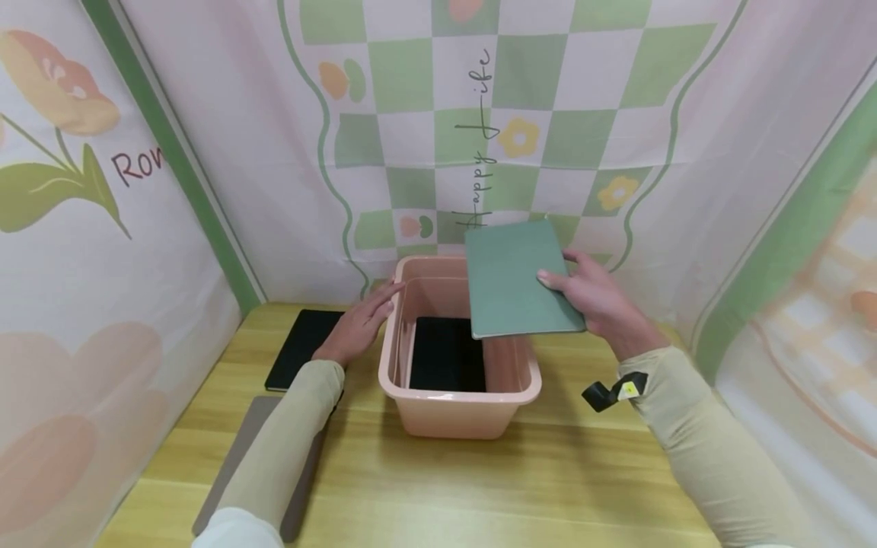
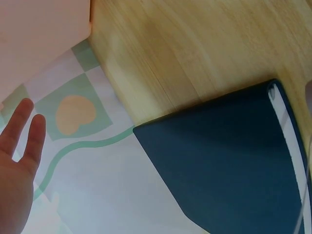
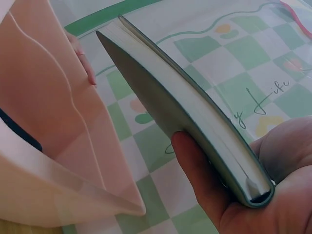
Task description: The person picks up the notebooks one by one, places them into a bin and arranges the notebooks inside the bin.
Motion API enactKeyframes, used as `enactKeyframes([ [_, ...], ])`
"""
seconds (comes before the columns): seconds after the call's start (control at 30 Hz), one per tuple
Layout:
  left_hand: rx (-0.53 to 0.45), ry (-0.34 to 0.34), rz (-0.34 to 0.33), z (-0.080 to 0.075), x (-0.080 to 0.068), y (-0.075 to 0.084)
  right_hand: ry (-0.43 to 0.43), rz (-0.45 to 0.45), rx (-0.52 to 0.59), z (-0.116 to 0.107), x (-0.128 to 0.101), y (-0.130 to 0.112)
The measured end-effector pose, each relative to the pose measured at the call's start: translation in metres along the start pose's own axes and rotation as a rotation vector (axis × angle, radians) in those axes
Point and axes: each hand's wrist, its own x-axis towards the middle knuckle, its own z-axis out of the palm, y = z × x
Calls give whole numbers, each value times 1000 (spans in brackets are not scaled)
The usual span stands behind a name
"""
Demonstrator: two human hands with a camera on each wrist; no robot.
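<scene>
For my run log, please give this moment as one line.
right hand: holds green book over pink bin | left hand: open, touching bin rim | in bin: black book | on table: black book, grey book

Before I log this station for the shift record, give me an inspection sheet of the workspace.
Surface: wooden table, yellow-toned.
Job's things: green notebook above the pink bin; black notebook inside it.
Clutter: second black notebook and grey notebook on the table, left of the bin.
Hands: right hand grips the green notebook; left hand open at the bin's left rim.
Cables: nothing seen.
Surroundings: printed fabric walls, checks and flowers.
</scene>
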Motion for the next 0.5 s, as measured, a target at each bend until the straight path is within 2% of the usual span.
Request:
enactKeyframes([
  [0.5,0,-2,-2,-1,-1,1,1,1,32,12,9,-9],
])
